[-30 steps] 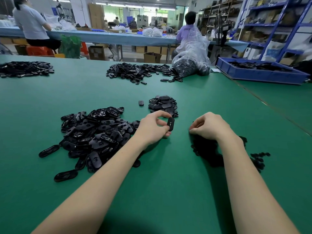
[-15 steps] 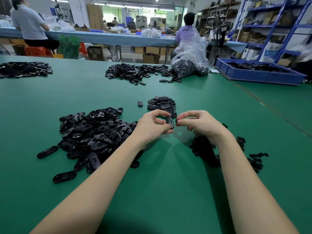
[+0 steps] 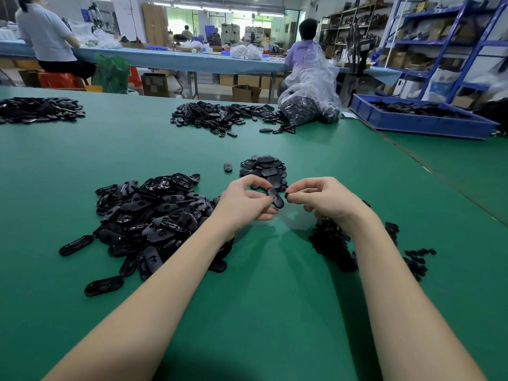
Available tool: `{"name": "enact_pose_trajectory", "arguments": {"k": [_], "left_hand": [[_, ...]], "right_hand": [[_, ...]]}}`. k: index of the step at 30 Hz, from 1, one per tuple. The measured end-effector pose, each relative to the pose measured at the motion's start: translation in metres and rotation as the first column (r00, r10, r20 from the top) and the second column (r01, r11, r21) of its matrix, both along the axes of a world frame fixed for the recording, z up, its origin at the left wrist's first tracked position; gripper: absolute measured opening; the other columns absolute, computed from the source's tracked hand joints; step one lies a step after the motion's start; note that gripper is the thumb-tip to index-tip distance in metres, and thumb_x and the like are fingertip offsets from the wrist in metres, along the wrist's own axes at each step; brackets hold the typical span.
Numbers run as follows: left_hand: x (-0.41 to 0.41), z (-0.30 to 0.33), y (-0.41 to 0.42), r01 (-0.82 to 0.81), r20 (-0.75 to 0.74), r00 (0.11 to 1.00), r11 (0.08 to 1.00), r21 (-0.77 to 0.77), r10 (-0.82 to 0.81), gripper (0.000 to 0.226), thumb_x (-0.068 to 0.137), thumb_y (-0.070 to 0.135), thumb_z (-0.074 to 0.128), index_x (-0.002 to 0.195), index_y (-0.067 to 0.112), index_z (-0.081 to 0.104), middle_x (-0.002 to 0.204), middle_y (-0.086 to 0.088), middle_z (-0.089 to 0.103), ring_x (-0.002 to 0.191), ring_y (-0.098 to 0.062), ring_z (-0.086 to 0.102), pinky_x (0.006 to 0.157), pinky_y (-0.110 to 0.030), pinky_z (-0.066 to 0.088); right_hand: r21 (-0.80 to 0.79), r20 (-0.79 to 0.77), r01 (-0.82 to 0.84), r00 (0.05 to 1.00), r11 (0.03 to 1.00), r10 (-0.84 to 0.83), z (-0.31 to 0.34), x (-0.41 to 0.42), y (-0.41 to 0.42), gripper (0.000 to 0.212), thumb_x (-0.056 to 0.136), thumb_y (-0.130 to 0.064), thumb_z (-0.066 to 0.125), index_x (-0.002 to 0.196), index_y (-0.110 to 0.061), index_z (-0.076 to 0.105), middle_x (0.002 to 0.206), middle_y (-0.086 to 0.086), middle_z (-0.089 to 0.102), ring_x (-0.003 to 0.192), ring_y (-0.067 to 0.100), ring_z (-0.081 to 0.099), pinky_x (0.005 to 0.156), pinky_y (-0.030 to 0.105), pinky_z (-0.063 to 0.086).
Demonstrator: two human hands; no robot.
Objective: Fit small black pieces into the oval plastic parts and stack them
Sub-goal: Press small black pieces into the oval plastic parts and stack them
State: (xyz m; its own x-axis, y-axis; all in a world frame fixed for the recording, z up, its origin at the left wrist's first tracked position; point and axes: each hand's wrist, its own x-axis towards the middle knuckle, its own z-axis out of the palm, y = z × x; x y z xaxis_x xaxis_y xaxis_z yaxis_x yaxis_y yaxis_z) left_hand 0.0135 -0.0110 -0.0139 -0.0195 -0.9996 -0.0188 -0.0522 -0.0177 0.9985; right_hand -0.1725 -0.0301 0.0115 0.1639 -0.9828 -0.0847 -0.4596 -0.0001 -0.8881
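L hand [image 3: 248, 200] pinches an oval part [image 3: 275, 198] above mid-bench [image 3: 275, 312], tilted. R hand [image 3: 320, 200] just beside it, fingertips [image 3: 291, 198] closed narrow on a small black piece, mostly hidden. Loose oval pile [image 3: 154, 215] to the left; stacked ovals [image 3: 264, 170] behind hands; small-piece heap [image 3: 334, 243] under R wrist.

Both forearms bare to the frame edge, no sleeves, w/ left hand [image 3: 244, 200] & right hand [image 3: 324, 200] ungloved, nails short.

One head-worn wide-angle view looks forward and down, close over the green table [image 3: 264, 312], toward far shelving [image 3: 450, 39].
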Motion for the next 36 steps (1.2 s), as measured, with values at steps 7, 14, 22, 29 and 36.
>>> {"name": "enact_pose_trajectory", "arguments": {"k": [7,14,22,29,36], "left_hand": [[0.001,-0.005,-0.004,-0.009,0.202,0.979,0.991,-0.133,0.036,0.019,0.087,0.010,0.071,0.096,0.026,0.065,0.079,-0.001,0.077,0.076,-0.016,0.076,0.062,-0.029,0.060],[0.001,-0.008,-0.006,-0.006,0.186,0.982,0.987,-0.161,0.036,0.018,0.087,0.007,0.070,0.094,0.023,0.065,0.078,-0.001,0.078,0.075,-0.016,0.076,0.067,-0.030,0.061],[0.002,-0.008,-0.006,0.048,0.172,0.985,0.987,-0.155,-0.021,0.019,0.088,0.007,0.068,0.097,0.023,0.065,0.079,-0.004,0.077,0.079,-0.017,0.076,0.069,-0.031,0.062],[0.002,-0.006,-0.004,0.057,0.168,0.985,0.987,-0.150,-0.031,0.019,0.088,0.007,0.068,0.096,0.023,0.064,0.079,-0.004,0.077,0.080,-0.016,0.076,0.069,-0.031,0.062],[0.000,0.003,0.000,0.058,-0.136,0.989,0.998,-0.022,-0.061,0.017,0.090,-0.004,0.066,0.098,0.010,0.058,0.088,-0.016,0.076,0.078,-0.019,0.075,0.066,-0.026,0.060]], "right_hand": [[0.029,-0.058,-0.001,0.998,1.000,0.003,-0.002,0.006,-0.002,0.006,0.085,-0.019,0.079,0.082,-0.024,0.077,0.077,0.000,0.060,0.062,0.014,0.036,0.044,0.019,0.027],[0.022,-0.046,0.017,0.999,1.000,-0.016,-0.003,0.007,-0.005,0.007,0.081,-0.022,0.080,0.086,-0.025,0.076,0.071,-0.004,0.061,0.058,0.013,0.037,0.042,0.018,0.026],[-0.015,-0.043,0.017,0.999,1.000,-0.018,-0.001,0.008,-0.003,0.032,0.082,-0.029,0.085,0.105,-0.023,0.065,0.085,0.003,0.067,0.059,0.011,0.044,0.057,0.026,0.033],[-0.021,-0.036,0.019,0.999,1.000,-0.019,0.001,0.009,0.000,0.032,0.082,-0.030,0.085,0.106,-0.022,0.065,0.098,0.012,0.076,0.061,0.012,0.045,0.062,0.028,0.035],[-0.069,0.008,0.034,0.999,0.997,-0.034,0.002,0.009,-0.004,0.022,0.088,-0.029,0.079,0.105,-0.023,0.068,0.088,0.001,0.070,0.055,0.010,0.044,0.054,0.022,0.036]]}}
